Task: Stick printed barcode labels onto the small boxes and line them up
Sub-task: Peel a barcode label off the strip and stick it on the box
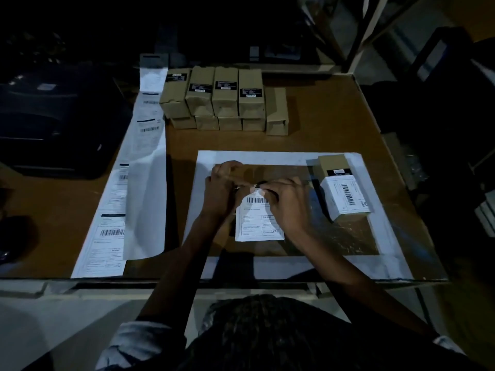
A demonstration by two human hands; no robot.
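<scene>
1. Barcode label (258, 218) lying white and flat inside the taped white frame (278, 158), toward the near edge of the desk (321, 124), its far edge hidden under two working hands.
2. Left hand (221, 187) curled over the label's far-left corner, fingers bent and close together; apparently steadying a box beneath, though that box cannot be made out in the dim light.
3. Right hand (288, 203) pinching the label's top edge between thumb and fingertip, remaining fingers folded in.
4. Labelled box (344, 190) resting at the right side of the frame, white barcode sticker already wrapped over its near end, well apart from the hands.
5. Stacked boxes (223, 99) in two tiers along the desk's far edge, kraft-brown with small black tags, not yet carrying white stickers.
6. Strip of printed labels (128, 180) trailing down the left side of the desk to its near edge.
7. Judged as thin, light and floppy: prone to curl, crease or stick to itself once peeled. Best taken at a corner or along one edge with fingertips only, then smoothed down from that edge outward.
8. Boxes judged light, stiff cardboard, easy to slide; best held by the long sides while pressing.
</scene>
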